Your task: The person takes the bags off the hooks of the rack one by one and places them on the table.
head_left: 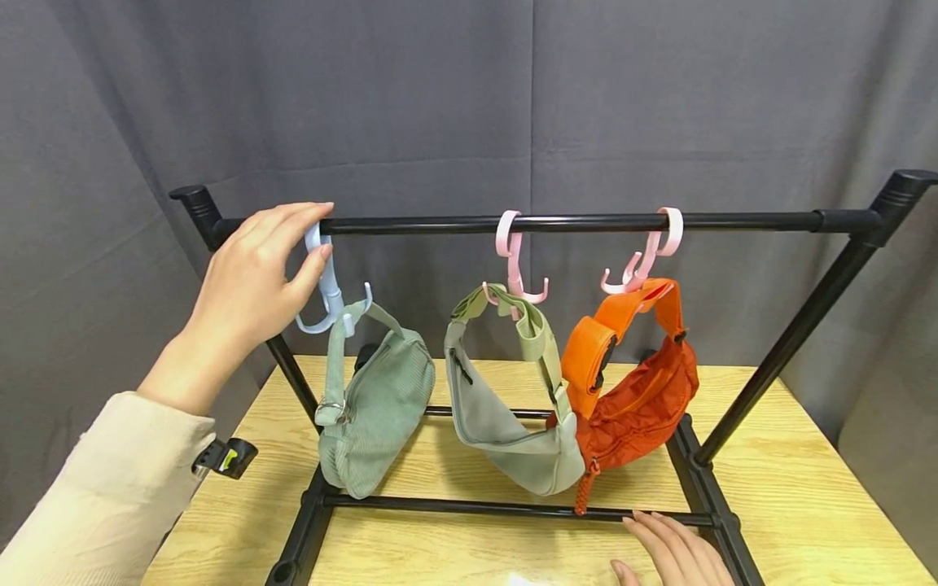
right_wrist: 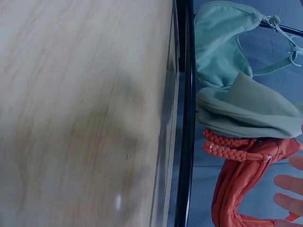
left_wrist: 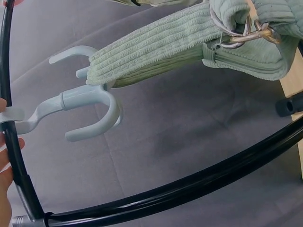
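My left hand is at the left end of the black top rail, its fingers over the rail and thumb against the light blue hook, pinching its upper part. From this hook a green corduroy bag hangs by its strap; the left wrist view shows the strap looped over one prong. My right hand is low at the front right, near the lower bar, fingers extended and holding nothing. In the right wrist view its fingertips appear beside the orange bag.
A grey-green bag hangs mid-rail on a pink hook. To its right, an orange bag hangs from another pink hook. The black rack stands on a wooden table, before a grey curtain.
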Demonstrator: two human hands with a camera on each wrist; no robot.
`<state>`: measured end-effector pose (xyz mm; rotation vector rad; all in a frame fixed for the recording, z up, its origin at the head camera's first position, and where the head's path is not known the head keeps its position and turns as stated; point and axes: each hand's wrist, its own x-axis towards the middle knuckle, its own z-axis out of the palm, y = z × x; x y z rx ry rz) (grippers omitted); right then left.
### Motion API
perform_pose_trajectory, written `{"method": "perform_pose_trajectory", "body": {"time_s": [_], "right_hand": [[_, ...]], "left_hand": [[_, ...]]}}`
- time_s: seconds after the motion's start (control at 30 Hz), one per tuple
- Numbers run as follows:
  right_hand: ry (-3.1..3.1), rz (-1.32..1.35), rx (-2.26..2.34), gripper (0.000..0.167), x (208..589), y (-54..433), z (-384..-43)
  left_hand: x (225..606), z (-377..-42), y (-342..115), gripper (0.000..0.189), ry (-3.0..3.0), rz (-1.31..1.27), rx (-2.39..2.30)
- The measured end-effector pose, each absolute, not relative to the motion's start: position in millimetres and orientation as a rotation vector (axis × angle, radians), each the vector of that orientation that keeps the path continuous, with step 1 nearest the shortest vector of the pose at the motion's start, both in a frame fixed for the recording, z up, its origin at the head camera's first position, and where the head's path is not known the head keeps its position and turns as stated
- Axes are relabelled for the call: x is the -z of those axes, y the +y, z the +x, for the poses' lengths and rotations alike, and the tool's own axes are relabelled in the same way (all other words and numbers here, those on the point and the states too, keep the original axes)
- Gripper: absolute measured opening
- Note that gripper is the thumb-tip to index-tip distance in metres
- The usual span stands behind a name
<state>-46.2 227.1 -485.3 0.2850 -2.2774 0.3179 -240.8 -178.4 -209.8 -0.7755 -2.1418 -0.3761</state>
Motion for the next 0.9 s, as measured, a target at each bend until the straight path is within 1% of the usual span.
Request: {"method": "perform_pose_trajectory", "body": {"time_s": [0.13, 0.3, 0.9], "right_hand": [[-2.280, 0.321, -0.337, 0.064, 481, 221, -46], [-2.251, 0.387, -0.377, 0.054, 473, 212, -51], [-1.941, 0.615, -0.569, 0.035, 432, 157, -82]], "left_hand": [[211, -241, -177, 0.038, -2.139, -0.762, 0.411], [215, -241, -175, 0.038, -2.129, -0.745, 0.503], [224, -249, -173, 0.038, -2.033, -0.770, 0.572]]}}
